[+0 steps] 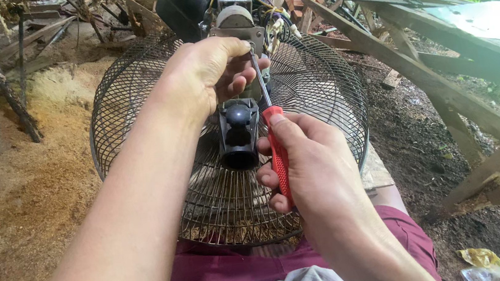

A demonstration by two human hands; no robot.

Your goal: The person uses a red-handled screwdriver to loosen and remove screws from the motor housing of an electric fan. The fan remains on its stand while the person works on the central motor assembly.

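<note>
Head view looks down on a round black wire fan guard (319,96) lying across the person's lap, with the bare metal fan motor with its bundle of coloured wires (236,18) standing up at about twelve o'clock from the guard's centre. The left hand (209,73) comes in from nine o'clock and wraps the lower part of the motor, fingers curled tight round it, thumb side up. The right hand (311,159) sits at five o'clock from the motor, its grip closed round the red plastic handle of a slim steel-shafted screwdriver (277,150), whose shaft runs up toward a spot on the motor bracket just beside the left fingers. Between the hands stands a black plastic neck piece with a round knob (238,132), touching the guard's hub.

The likeliest trouble, as I judge it, is the tip skating off the screw: the shaft leans rather than standing square, and the left fingers lie right next to where it lands, so a slip could jab them. The guard rests only on maroon-clad thighs (214,268), so it may rock under pressure. A freed screw could drop through the mesh into the sawdust-strewn ground (31,182). The loose wires near the tip could be nicked.
</note>
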